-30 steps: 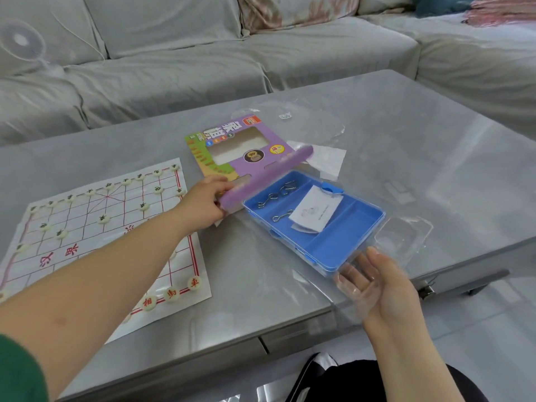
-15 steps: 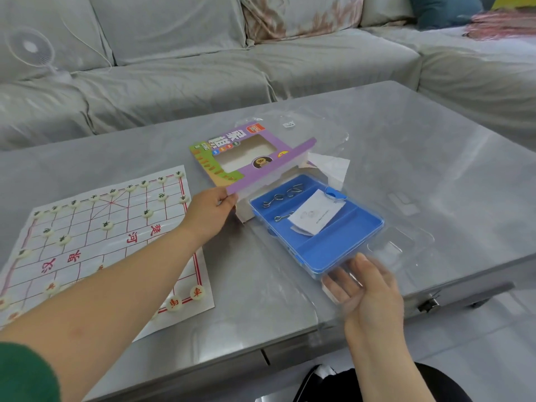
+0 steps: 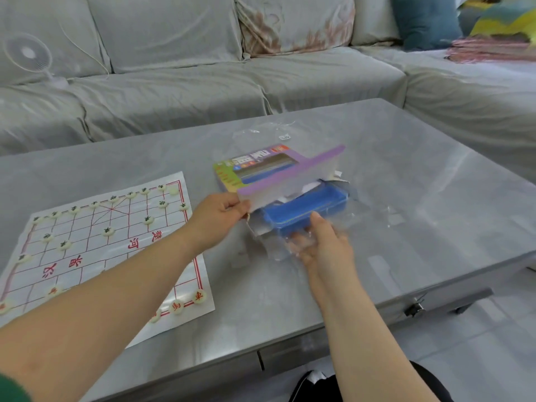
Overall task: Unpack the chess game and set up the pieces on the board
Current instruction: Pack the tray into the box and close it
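Observation:
The purple and green game box [image 3: 261, 172] stands tilted up on the grey table, and my left hand [image 3: 217, 216] pinches its near left corner. Partly inside the box's open side sits the blue tray [image 3: 304, 207] in its clear plastic cover. My right hand [image 3: 322, 245] holds the tray's near end, thumb on top and fingers under the clear plastic. To the left lies the paper chess board [image 3: 116, 245] with red lines, and several round cream pieces [image 3: 108, 231] stand on its points.
A clear plastic wrapper [image 3: 266, 134] lies behind the box. White paper [image 3: 336, 177] shows by the tray's far end. The grey table [image 3: 406, 198] has its front edge close to me. A grey sofa with cushions and a small white fan [image 3: 29, 53] runs behind.
The blue tray has moved left and into the open side of the box, pushed by my right hand. My left hand has tipped the box up steeper. The view has shifted down and left.

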Action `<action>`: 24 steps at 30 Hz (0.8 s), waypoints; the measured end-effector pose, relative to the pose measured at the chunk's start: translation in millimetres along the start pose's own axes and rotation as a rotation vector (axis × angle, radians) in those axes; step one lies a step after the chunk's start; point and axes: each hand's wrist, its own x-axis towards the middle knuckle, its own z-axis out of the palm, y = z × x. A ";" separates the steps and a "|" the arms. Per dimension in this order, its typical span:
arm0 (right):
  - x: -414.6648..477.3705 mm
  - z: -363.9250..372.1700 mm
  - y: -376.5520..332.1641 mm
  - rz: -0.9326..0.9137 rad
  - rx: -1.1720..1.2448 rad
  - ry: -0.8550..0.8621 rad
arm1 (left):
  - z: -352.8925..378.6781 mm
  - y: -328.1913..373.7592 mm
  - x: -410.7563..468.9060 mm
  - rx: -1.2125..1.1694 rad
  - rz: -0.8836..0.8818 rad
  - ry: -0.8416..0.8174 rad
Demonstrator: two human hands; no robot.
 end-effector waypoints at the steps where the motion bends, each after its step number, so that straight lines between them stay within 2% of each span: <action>1: 1.6 3.6 1.0 -0.016 -0.019 0.026 | 3.3 5.2 -2.6 0.010 0.030 -0.018; 4: 2.7 6.4 0.7 -0.045 -0.041 0.070 | 7.3 12.8 -8.0 0.022 0.095 -0.023; 10: -3.1 2.6 3.4 0.001 -0.157 0.104 | 8.0 8.7 -16.6 0.057 0.103 -0.093; 14: 3.4 4.7 2.6 0.029 -0.394 0.135 | 8.0 8.4 -18.7 0.048 0.095 -0.073; 17: 1.8 -2.2 -0.5 0.056 -0.508 0.059 | 3.8 3.0 -17.0 0.008 0.052 -0.061; 19: -0.9 -11.7 -2.5 0.032 -0.553 0.042 | 0.4 0.6 -15.5 -0.053 0.016 -0.041; 24: 2.5 -26.5 -7.1 -0.114 -0.522 0.145 | -4.1 -1.5 -17.2 -0.188 -0.020 -0.031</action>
